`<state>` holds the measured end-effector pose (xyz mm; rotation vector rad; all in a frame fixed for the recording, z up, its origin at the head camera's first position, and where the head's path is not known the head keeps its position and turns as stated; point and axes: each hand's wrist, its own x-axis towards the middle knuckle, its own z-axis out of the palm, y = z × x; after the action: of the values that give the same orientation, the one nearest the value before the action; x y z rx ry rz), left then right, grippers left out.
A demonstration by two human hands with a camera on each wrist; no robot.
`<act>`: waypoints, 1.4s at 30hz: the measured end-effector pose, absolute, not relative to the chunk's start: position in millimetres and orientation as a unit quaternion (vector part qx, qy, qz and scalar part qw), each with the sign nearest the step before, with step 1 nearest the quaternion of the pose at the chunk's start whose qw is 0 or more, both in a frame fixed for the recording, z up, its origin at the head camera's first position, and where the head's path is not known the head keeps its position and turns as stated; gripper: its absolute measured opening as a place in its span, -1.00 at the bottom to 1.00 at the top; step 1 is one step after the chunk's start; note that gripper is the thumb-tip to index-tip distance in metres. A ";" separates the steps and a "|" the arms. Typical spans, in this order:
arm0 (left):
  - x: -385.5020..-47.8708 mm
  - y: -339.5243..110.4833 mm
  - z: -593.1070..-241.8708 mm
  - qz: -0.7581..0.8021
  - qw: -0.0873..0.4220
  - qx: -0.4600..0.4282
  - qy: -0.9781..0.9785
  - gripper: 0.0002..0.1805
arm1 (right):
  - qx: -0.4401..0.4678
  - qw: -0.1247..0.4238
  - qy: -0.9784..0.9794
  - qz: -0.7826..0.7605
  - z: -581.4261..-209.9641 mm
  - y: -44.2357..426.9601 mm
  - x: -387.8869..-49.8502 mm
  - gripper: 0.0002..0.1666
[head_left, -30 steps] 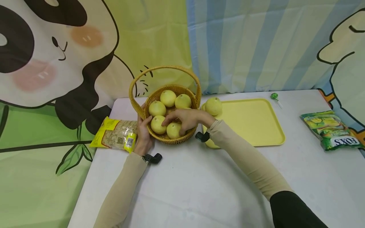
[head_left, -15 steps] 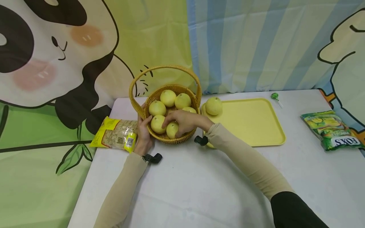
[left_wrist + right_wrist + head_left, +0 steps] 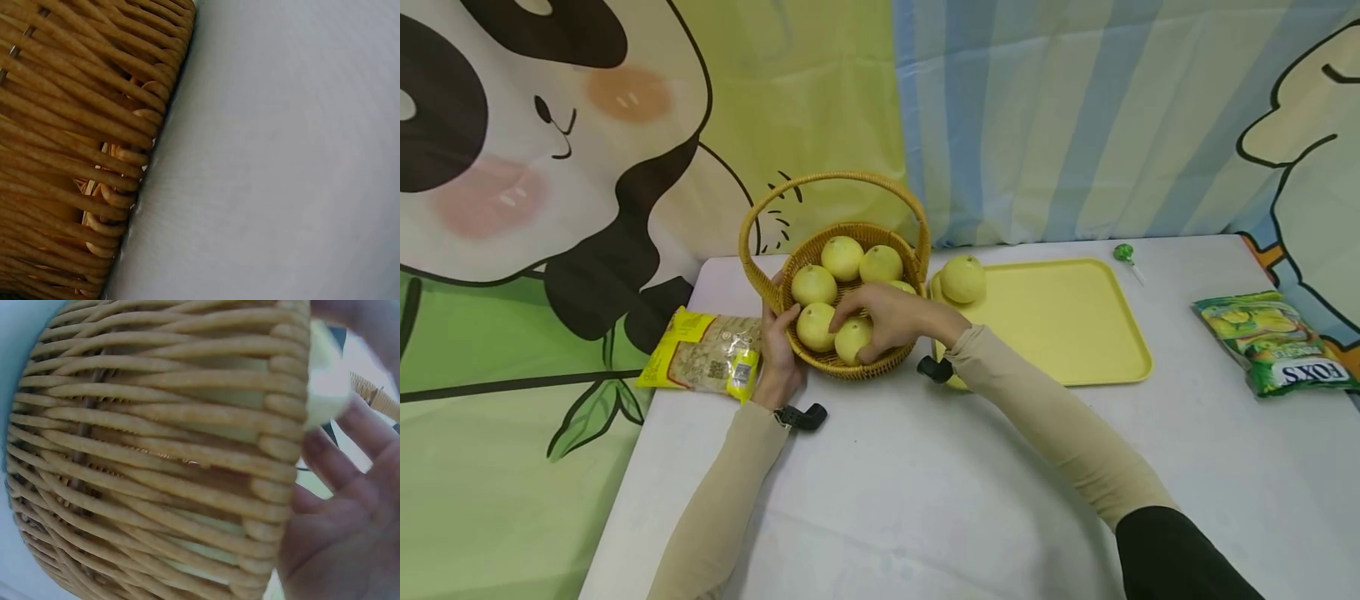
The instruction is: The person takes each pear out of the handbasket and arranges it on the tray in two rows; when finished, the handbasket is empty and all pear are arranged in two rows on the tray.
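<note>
A tan wicker basket with a tall handle stands on the table in the head view. Several round yellow-green fruits lie in it. My left hand holds the basket's left side, its thumb at the rim. Reaching in from the right, my right hand grips a yellow-green fruit at the near edge, with thumb and fingers around it. The woven wall fills much of the right wrist view, the right hand's fingers beyond the rim. In the left wrist view, only basket weave and table show.
A yellow tray lies right of the basket, with fruit at its back left corner. A yellow packet touches the left hand's side. A green lollipop and a green FOX'S bag lie farther right.
The fruit under my right hand has shifted slightly left toward its neighbour, and the hand has moved a little with it. The left hand and basket stay put.
</note>
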<state>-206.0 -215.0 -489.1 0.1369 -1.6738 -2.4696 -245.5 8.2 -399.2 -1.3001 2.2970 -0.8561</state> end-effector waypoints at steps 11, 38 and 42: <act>-205.2 -217.2 -489.7 -0.812 0.076 0.053 -0.577 -0.36 | -0.462 0.148 0.784 -0.388 -408.6 9.6 -241.7 -0.44; -205.0 -213.2 -490.9 -0.828 0.078 0.049 -0.553 -0.34 | -0.422 0.132 0.730 -0.521 -375.7 70.7 -230.1 -0.31; -205.1 -214.5 -490.2 -0.824 0.079 0.051 -0.559 -0.34 | -0.406 0.117 0.752 -0.506 -366.8 101.1 -228.9 -0.33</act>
<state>-205.1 -214.5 -490.2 0.1534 -1.6721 -2.4655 -228.9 101.1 -366.8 -1.1876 2.2004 -1.4822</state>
